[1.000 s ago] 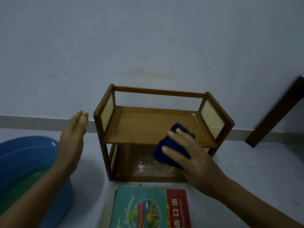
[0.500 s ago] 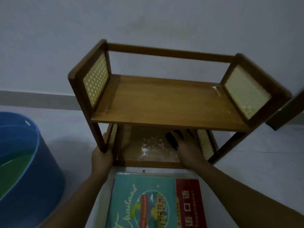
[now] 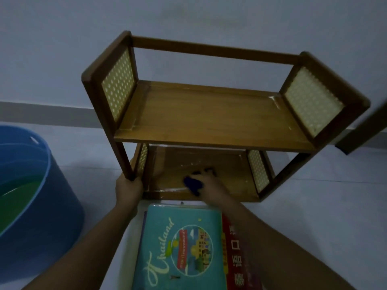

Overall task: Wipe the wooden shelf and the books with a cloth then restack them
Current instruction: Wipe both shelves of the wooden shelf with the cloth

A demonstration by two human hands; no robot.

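My left hand (image 3: 128, 188) curls tight around the front leg of the two-tier brown wooden shelf (image 3: 209, 120) to steady it, while my right hand (image 3: 211, 185) — fingers closed over the dark blue cloth (image 3: 192, 184) — scrubs the dusty lower board; the teal and red books (image 3: 184, 248) wait on the floor just in front.

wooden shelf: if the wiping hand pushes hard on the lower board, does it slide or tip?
Probably light: the wooden shelf is an open frame with perforated side panels. It may slide on the smooth floor, which is likely why the left hand has a grip on the front leg. The right hand presses the blue cloth low, so tipping seems unlikely.
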